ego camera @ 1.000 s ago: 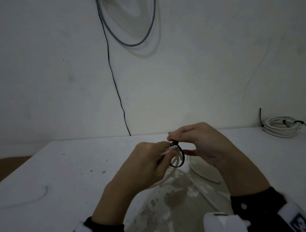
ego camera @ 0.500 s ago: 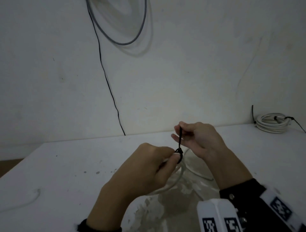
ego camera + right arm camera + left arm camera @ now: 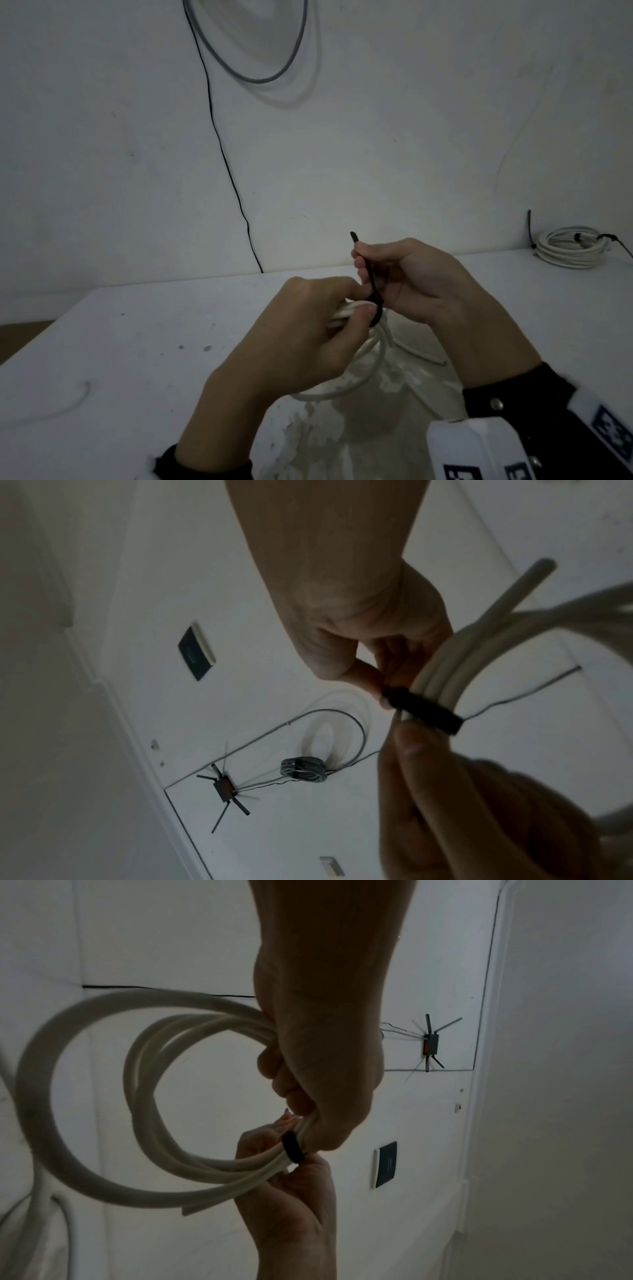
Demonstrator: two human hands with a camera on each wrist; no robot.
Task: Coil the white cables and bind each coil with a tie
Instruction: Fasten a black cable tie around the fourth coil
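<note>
My left hand (image 3: 308, 329) grips a white cable coil (image 3: 363, 370) above the table (image 3: 102, 359), fingers curled round the bundled strands. A black tie (image 3: 371, 291) is cinched tight round those strands just beyond my left thumb. My right hand (image 3: 411, 277) pinches the tie's free tail, which sticks up past its fingers. In the left wrist view the coil (image 3: 85, 1096) hangs as several loops from my left hand (image 3: 325, 1069), with the tie (image 3: 291, 1146) as a dark band. The right wrist view shows the tie (image 3: 424, 712) wrapped across the strands (image 3: 479, 656).
A bound white coil (image 3: 568, 248) lies at the table's far right by the wall. A loose white cable end (image 3: 68, 401) lies at the left. Black and grey wires (image 3: 222, 147) hang on the wall behind. Worn paint marks the table's near middle.
The tie's wide loop has been drawn tight round the strands. My right hand has moved up and away with the tail, which now stands longer above its fingers.
</note>
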